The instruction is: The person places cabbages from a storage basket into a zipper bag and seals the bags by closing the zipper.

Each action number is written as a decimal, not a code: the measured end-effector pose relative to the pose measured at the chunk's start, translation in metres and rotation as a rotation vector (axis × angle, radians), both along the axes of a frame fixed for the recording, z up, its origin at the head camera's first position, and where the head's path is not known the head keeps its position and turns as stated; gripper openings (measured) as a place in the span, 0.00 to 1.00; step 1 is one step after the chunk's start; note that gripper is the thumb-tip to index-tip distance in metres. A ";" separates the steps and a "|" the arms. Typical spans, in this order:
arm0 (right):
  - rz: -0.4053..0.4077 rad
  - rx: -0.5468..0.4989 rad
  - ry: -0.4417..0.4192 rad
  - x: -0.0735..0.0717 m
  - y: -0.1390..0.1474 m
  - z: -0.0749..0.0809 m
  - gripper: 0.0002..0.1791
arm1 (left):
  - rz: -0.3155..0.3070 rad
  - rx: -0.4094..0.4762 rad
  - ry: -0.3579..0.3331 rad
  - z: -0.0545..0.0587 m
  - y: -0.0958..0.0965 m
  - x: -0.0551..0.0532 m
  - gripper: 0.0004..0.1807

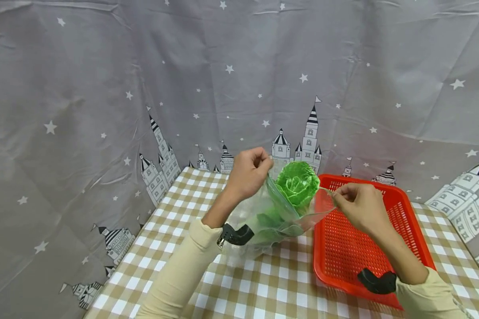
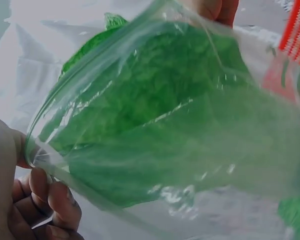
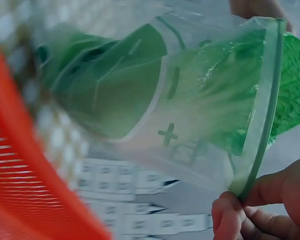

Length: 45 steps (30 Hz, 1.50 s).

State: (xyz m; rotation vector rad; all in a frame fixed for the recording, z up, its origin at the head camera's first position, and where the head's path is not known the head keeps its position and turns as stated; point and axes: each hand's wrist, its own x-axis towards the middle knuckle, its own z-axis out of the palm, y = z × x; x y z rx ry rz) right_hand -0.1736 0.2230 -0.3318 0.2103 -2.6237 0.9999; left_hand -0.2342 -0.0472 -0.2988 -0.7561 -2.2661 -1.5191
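Note:
A clear zip bag (image 1: 259, 226) with green print hangs between both hands, its mouth spread wide. Inside it is a leafy green lettuce (image 1: 298, 184), whose top pokes out past the zip edge. My left hand (image 1: 249, 173) pinches one corner of the bag's mouth; in the left wrist view its thumb and fingers (image 2: 40, 185) grip the rim. The opposite corner is pinched by my right hand (image 1: 359, 204), and the right wrist view shows its fingertips (image 3: 229, 206) on the end of the green zip strip. Other green shapes show lower down through the plastic.
A red plastic basket (image 1: 407, 212) with perforated walls stands on the right, partly under the right forearm. The table wears a brown-and-white checked cloth (image 1: 171, 235). Behind it hangs a grey curtain (image 1: 231, 79) printed with stars and castles.

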 end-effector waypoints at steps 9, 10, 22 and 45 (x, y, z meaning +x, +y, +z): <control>-0.042 -0.069 0.153 -0.018 -0.021 0.073 0.09 | 0.187 -0.009 0.172 0.043 -0.037 -0.007 0.11; -0.043 -0.078 0.170 -0.019 -0.024 0.080 0.09 | 0.198 -0.002 0.182 0.046 -0.040 -0.007 0.11; 0.057 -0.027 0.166 -0.032 -0.053 0.082 0.08 | 0.214 0.025 0.174 0.035 -0.051 -0.007 0.12; 0.299 0.161 0.780 0.043 -0.110 0.019 0.27 | 0.350 0.099 0.096 0.015 -0.036 0.023 0.11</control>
